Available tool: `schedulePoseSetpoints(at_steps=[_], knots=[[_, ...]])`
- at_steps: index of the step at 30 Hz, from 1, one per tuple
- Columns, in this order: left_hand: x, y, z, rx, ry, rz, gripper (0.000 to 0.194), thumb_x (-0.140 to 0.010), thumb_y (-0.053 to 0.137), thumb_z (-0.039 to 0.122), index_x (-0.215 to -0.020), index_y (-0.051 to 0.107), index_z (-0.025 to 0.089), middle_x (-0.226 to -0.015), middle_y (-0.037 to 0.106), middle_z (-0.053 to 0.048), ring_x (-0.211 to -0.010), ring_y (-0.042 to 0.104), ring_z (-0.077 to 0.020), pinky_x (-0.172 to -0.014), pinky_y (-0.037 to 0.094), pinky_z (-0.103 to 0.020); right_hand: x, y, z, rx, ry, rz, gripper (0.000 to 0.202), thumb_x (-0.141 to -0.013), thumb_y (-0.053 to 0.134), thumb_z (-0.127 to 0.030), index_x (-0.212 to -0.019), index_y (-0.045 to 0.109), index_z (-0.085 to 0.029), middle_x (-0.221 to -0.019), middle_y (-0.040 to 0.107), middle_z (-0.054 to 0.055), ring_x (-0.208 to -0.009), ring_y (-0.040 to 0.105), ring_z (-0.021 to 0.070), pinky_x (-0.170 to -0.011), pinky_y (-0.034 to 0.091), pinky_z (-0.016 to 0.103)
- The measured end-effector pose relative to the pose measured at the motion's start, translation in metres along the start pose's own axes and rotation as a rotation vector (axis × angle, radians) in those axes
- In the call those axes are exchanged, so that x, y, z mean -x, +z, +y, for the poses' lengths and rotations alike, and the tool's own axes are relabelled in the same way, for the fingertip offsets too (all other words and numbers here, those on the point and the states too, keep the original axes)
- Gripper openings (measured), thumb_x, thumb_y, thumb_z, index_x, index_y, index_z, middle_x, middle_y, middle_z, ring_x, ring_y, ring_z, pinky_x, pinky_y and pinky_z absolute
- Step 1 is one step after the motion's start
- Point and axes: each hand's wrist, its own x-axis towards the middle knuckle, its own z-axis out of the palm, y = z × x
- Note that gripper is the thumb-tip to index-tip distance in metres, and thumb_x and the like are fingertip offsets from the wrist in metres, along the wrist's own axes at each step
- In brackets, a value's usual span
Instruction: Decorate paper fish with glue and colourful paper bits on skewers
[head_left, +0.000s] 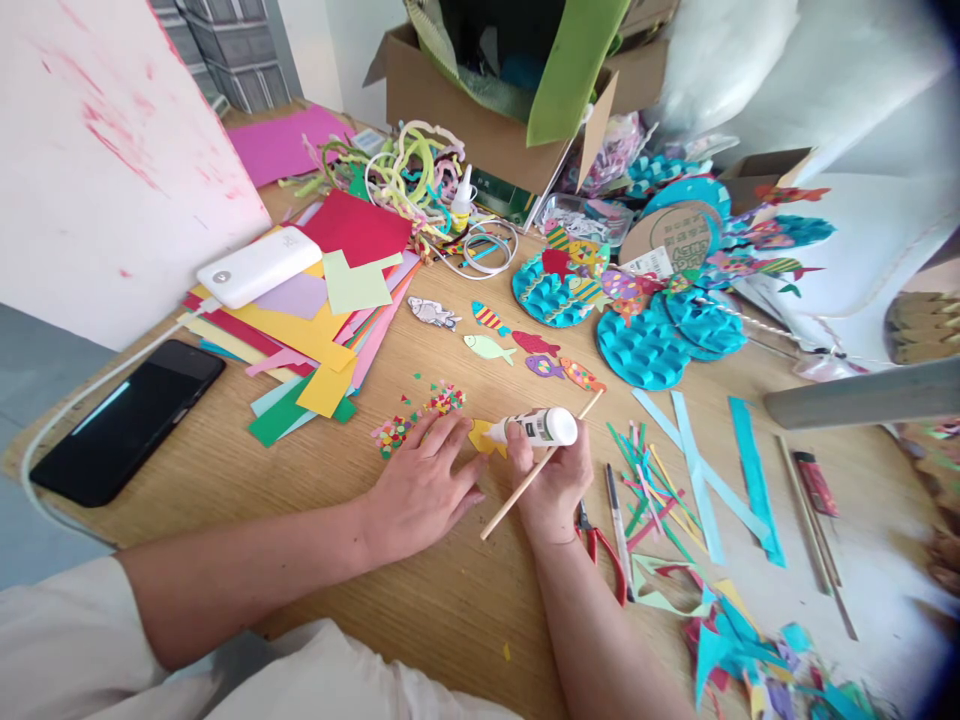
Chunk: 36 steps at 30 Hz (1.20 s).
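My right hand (559, 490) is wrapped round a white glue bottle (551, 427), tipped on its side with the nozzle pointing left. A thin wooden stick (517, 493) is also in that hand, slanting across below the bottle. Under the nozzle lies a yellow paper fish (487, 438), partly covered by my fingers and the bottle. Flat on the table, my left hand (427, 487) has its fingers stretched out beside the fish; whether a fingertip presses on it I cannot tell. Small coloured paper bits (394, 433) are heaped at its fingertips.
Several decorated paper fish (536, 343) lie beyond my hands. Coloured paper sheets (300, 320), a power bank (259, 265) and a phone (131, 420) are at left. Red-handled pliers (611, 565), a pen (619, 520) and paper strips (652, 490) sit right; blue fish-topped discs (641, 350) stand behind.
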Motion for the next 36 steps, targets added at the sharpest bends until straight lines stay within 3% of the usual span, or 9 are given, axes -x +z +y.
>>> schedulePoseSetpoints(at_steps=[7, 13, 22, 30, 36], knots=[[0.001, 0.000, 0.000, 0.001, 0.000, 0.017, 0.034, -0.092, 0.052, 0.040, -0.119, 0.060, 0.021, -0.139, 0.047, -0.015, -0.135, 0.033, -0.0314, -0.112, 0.026, -0.052, 0.002, -0.001, 0.005, -0.009, -0.013, 0.090, 0.020, -0.078, 0.067, -0.035, -0.088, 0.057, -0.020, -0.076, 0.063, 0.000, -0.065, 0.061, 0.0144, -0.061, 0.048, 0.027], [0.000, -0.002, 0.000, 0.016, -0.011, 0.007, 0.033, -0.092, 0.052, 0.039, -0.119, 0.060, 0.021, -0.138, 0.047, -0.015, -0.135, 0.033, -0.0314, -0.111, 0.027, -0.052, 0.002, -0.002, 0.003, -0.030, 0.002, 0.051, 0.020, -0.077, 0.068, -0.032, -0.087, 0.057, -0.020, -0.075, 0.063, -0.001, -0.064, 0.061, 0.0142, -0.061, 0.049, 0.027], [0.001, -0.002, 0.000, 0.051, -0.015, 0.033, 0.034, -0.093, 0.050, 0.040, -0.119, 0.062, 0.023, -0.136, 0.050, -0.014, -0.134, 0.034, -0.0306, -0.111, 0.027, -0.054, -0.012, 0.003, 0.002, -0.376, 0.339, 0.203, 0.029, -0.074, 0.071, -0.040, -0.087, 0.058, -0.017, -0.081, 0.066, 0.003, -0.070, 0.063, 0.0155, -0.066, 0.052, 0.031], [0.004, 0.007, -0.002, 0.002, 0.005, 0.098, 0.036, -0.093, 0.049, 0.042, -0.120, 0.063, 0.022, -0.133, 0.052, -0.014, -0.132, 0.036, -0.0313, -0.109, 0.030, -0.054, -0.026, -0.016, -0.006, -0.385, 0.291, 0.041, 0.038, -0.067, 0.078, -0.034, -0.097, 0.060, -0.018, -0.097, 0.070, 0.007, -0.086, 0.067, 0.0204, -0.078, 0.055, 0.039], [0.005, 0.007, 0.000, -0.015, -0.007, 0.120, 0.037, -0.093, 0.049, 0.045, -0.118, 0.064, 0.023, -0.132, 0.053, -0.014, -0.131, 0.039, -0.0298, -0.109, 0.031, -0.051, -0.027, -0.030, 0.007, -0.438, 0.415, -0.096, 0.045, -0.063, 0.081, -0.040, -0.096, 0.058, -0.018, -0.084, 0.070, 0.003, -0.069, 0.069, 0.0196, -0.067, 0.059, 0.040]])
